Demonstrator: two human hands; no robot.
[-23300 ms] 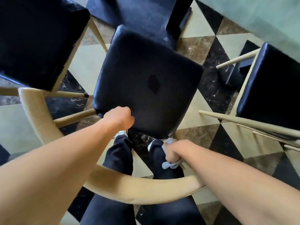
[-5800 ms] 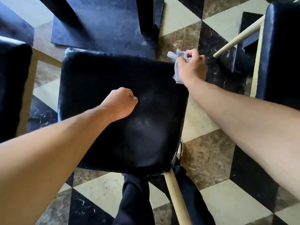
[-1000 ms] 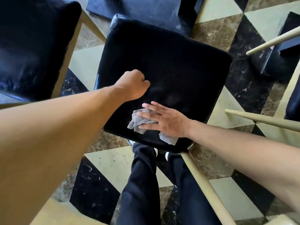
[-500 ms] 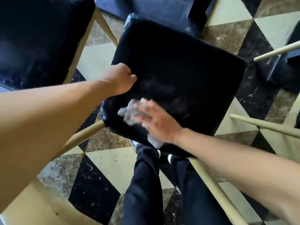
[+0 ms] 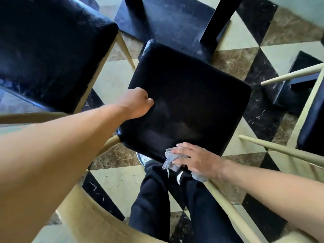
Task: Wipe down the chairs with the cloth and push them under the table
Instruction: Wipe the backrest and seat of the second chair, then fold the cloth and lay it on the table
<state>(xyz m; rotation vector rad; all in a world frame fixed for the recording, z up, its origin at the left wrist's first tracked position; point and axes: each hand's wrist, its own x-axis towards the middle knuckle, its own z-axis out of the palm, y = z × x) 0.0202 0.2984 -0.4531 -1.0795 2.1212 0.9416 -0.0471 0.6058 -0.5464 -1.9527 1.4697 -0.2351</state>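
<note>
- Chair, centre: black padded seat on pale wooden legs, standing on the floor, a pattern of cream, brown and black triangles.
- Cloth: grey, crumpled, lying at the near edge of the centre seat, partly hanging over it.
- Right hand: flat, fingers spread, pressing the cloth onto the seat edge.
- Left hand: curled into a fist, gripping the seat's left edge.
- Second chair: black seat, upper left, just beside the first.
- Third chair: right edge, partly visible.
- Desk leg: dark, beyond the centre chair.
</note>
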